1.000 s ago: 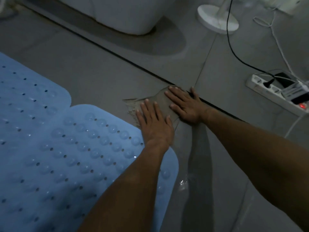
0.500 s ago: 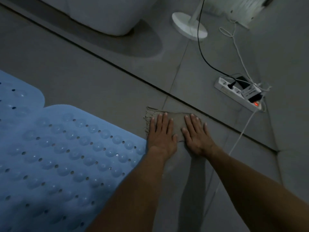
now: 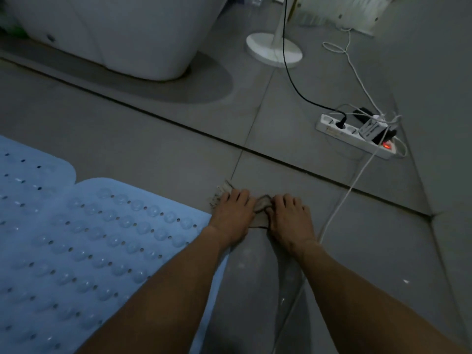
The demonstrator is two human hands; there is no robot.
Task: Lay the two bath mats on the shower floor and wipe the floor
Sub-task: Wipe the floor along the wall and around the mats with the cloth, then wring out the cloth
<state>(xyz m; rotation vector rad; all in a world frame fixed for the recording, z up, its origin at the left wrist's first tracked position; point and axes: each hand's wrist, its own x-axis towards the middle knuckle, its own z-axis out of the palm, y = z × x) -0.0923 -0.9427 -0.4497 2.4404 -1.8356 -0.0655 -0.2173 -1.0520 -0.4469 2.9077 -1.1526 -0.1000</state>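
Two light blue bath mats with bumps and holes lie on the grey tiled floor (image 3: 158, 149). The nearer mat (image 3: 102, 238) reaches under my left forearm, and the farther mat (image 3: 28, 169) lies at the left edge. A small brown-grey cloth (image 3: 261, 210) lies bunched on the floor just right of the nearer mat's corner, its frayed edge sticking out past my left fingers. My left hand (image 3: 231, 213) and my right hand (image 3: 288, 218) sit side by side on it, their fingers curled into the cloth. Most of the cloth is hidden under them.
A white fixture base (image 3: 132, 39) stands at the back, with a round white fan stand (image 3: 274, 51) to its right. A white power strip (image 3: 355, 135) with a lit red switch lies at right. Its white cable (image 3: 342, 200) runs past my right hand. A wall (image 3: 439, 123) closes the right side.
Both hands dragged the cloth back toward me along the mat's edge. Their fingers went from flat and spread to curled, and the cloth bunched up between them.
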